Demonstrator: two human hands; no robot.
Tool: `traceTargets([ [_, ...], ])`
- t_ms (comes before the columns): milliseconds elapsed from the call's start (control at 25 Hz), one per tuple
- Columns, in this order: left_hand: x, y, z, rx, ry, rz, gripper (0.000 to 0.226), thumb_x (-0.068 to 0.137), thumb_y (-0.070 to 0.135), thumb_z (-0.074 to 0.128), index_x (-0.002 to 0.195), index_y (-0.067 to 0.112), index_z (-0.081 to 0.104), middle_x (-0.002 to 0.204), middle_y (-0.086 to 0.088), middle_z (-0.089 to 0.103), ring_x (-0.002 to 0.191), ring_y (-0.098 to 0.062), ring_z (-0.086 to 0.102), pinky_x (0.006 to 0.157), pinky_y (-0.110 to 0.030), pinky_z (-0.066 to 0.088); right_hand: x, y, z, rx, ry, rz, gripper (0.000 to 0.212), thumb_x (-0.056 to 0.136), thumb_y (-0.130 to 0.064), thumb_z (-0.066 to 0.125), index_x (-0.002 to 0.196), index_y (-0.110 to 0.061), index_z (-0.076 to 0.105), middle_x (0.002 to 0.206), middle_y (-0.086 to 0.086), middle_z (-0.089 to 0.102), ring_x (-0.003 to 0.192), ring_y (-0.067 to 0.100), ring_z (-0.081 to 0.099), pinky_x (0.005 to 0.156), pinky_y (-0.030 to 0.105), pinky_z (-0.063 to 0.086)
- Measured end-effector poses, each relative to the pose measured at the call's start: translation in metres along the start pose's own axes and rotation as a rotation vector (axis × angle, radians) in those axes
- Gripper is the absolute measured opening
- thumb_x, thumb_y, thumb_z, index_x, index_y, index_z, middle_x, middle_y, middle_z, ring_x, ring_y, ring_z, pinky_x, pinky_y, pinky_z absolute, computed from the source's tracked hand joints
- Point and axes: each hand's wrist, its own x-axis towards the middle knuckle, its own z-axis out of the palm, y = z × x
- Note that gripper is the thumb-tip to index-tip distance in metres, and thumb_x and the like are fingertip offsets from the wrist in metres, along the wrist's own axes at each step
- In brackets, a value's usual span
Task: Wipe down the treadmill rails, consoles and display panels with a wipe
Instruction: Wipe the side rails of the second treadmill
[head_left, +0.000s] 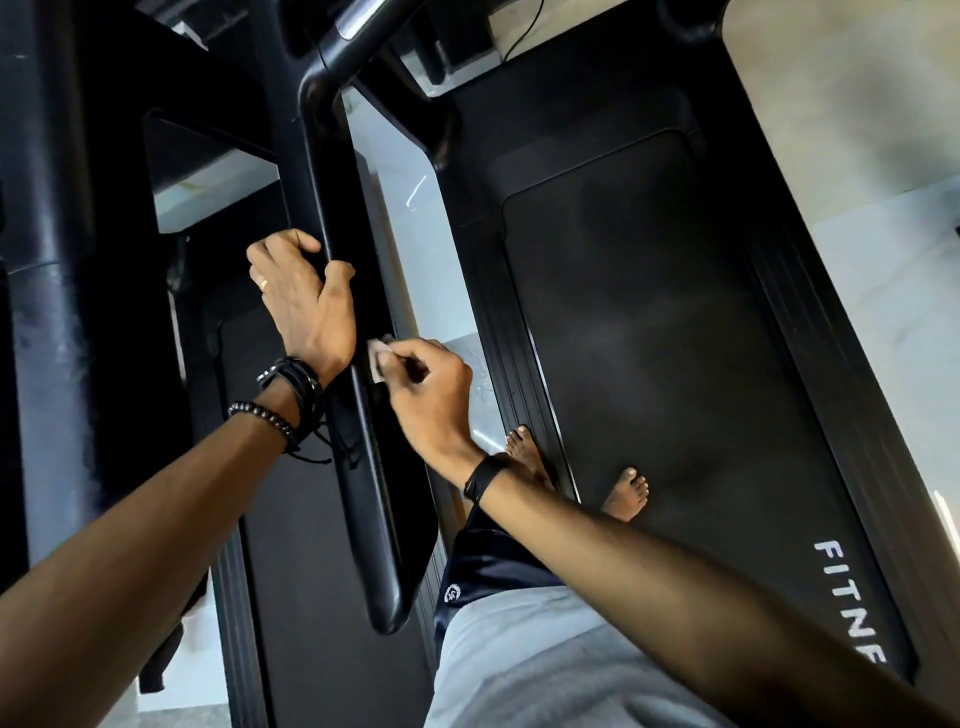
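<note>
- Looking down from head height at a person standing barefoot on a black treadmill belt (675, 322), close to its left edge, with both arms stretched out to the treadmill's left side rail (332, 208).
- The left hand (298, 296) grips the rail, fingers curled over its top and thumb hooked round the near side. Dark bracelets sit on that wrist.
- The right hand (431, 387) is just below the left wrist, with fingers curled in. It pinches a small folded white wipe (378, 358) and presses it against the rail's right side.
- The wipe lies about halfway along the rail, touching it, mostly hidden by the fingers.
- The rail is a long, smooth black bar. Its long axis runs from a rounded free end near the person's left hip up and away towards the front of the machine, where it bends right to join a grey crossbar (358, 21).
- The step in hand looks like wiping this left rail. No console or display panel is in view.
- The next move probably calls for sliding the wipe along the bar's length, and for shifting the left hand so the stretch it covers gets cleaned.
- A second treadmill (311, 519) stands just to the left, with pale floor (415, 249) between the two.
</note>
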Motion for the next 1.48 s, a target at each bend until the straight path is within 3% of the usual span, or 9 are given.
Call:
traceTargets([
  [120, 0.0, -0.001, -0.001, -0.022, -0.008, 0.005, 0.041, 0.079, 0.027, 0.05, 0.111, 0.001, 0.049, 0.113, -0.005, 0.034, 0.107, -0.019, 0.033, 0.085, -0.023, 0.024, 0.014, -0.025, 0.012, 0.027, 0.071, -0.126, 0.008, 0.089, -0.004, 0.068, 0.09, -0.007, 0.076, 0.088, 0.008, 0.072, 0.079, 0.012, 0.062, 0.07, 0.011, 0.045],
  [320, 0.0, -0.001, -0.002, -0.03, -0.008, 0.01, 0.042, 0.078, 0.028, 0.052, 0.111, 0.001, 0.05, 0.113, -0.005, 0.033, 0.107, -0.018, 0.033, 0.087, -0.025, 0.026, 0.041, 0.013, -0.002, -0.142, -0.071, 0.118, 0.01, 0.092, -0.01, 0.067, 0.087, -0.011, 0.075, 0.079, -0.001, 0.072, 0.074, 0.015, 0.064, 0.066, 0.022, 0.047],
  [520, 0.003, -0.004, 0.0, -0.038, -0.002, 0.016, 0.029, 0.083, 0.028, 0.053, 0.104, 0.009, 0.047, 0.112, -0.005, 0.034, 0.105, -0.019, 0.034, 0.083, -0.02, 0.024, 0.03, -0.029, 0.004, -0.081, -0.016, -0.12, 0.009, 0.088, -0.002, 0.069, 0.091, -0.007, 0.076, 0.09, 0.009, 0.073, 0.08, 0.018, 0.065, 0.066, 0.008, 0.042],
  [720, 0.002, -0.008, 0.002, -0.044, -0.004, 0.029, 0.035, 0.089, 0.029, 0.056, 0.109, 0.001, 0.051, 0.112, -0.006, 0.034, 0.106, -0.019, 0.033, 0.081, -0.011, 0.024, 0.056, 0.012, -0.006, -0.239, -0.122, 0.051, 0.016, 0.089, -0.003, 0.064, 0.075, -0.009, 0.07, 0.067, 0.0, 0.065, 0.065, 0.014, 0.056, 0.059, 0.032, 0.049],
  [880, 0.005, -0.012, 0.003, -0.057, -0.005, 0.019, 0.036, 0.091, 0.033, 0.056, 0.106, 0.0, 0.051, 0.111, -0.006, 0.034, 0.105, -0.019, 0.034, 0.086, -0.014, 0.026, 0.029, -0.034, -0.004, -0.105, -0.084, -0.154, 0.009, 0.088, -0.004, 0.07, 0.087, -0.01, 0.077, 0.081, 0.004, 0.07, 0.07, 0.012, 0.059, 0.063, 0.021, 0.047],
  [1040, 0.005, -0.015, 0.003, -0.104, -0.004, 0.037, 0.038, 0.091, 0.037, 0.057, 0.105, 0.001, 0.051, 0.11, -0.006, 0.034, 0.106, -0.019, 0.035, 0.09, -0.019, 0.027, 0.079, -0.014, 0.002, -0.204, -0.129, 0.015, 0.014, 0.087, 0.001, 0.062, 0.085, -0.006, 0.074, 0.081, 0.009, 0.073, 0.076, 0.022, 0.065, 0.07, 0.033, 0.054],
  [1280, 0.01, -0.016, 0.002, -0.16, -0.009, 0.032, 0.028, 0.087, 0.038, 0.058, 0.096, 0.015, 0.046, 0.106, -0.004, 0.034, 0.102, -0.018, 0.035, 0.089, -0.019, 0.032, 0.05, -0.031, 0.0, -0.127, -0.101, -0.132, 0.009, 0.09, -0.008, 0.069, 0.094, -0.011, 0.077, 0.087, 0.002, 0.074, 0.075, 0.015, 0.066, 0.066, 0.018, 0.049],
  [1360, 0.012, -0.018, 0.002, -0.175, -0.012, 0.041, 0.029, 0.087, 0.042, 0.058, 0.095, 0.017, 0.045, 0.106, -0.002, 0.034, 0.102, -0.018, 0.037, 0.09, -0.025, 0.034, 0.07, -0.023, 0.011, -0.115, -0.038, -0.071, 0.008, 0.092, -0.009, 0.068, 0.096, -0.008, 0.076, 0.089, 0.006, 0.075, 0.08, 0.016, 0.067, 0.07, 0.015, 0.05],
  [1480, 0.012, -0.023, 0.004, -0.199, 0.007, 0.042, 0.03, 0.087, 0.045, 0.06, 0.095, 0.019, 0.047, 0.102, 0.01, 0.034, 0.101, -0.018, 0.039, 0.091, -0.03, 0.036, 0.065, 0.005, 0.008, -0.092, 0.004, 0.097, 0.005, 0.093, -0.009, 0.068, 0.097, -0.006, 0.07, 0.088, 0.006, 0.074, 0.077, 0.01, 0.067, 0.073, 0.029, 0.057],
])
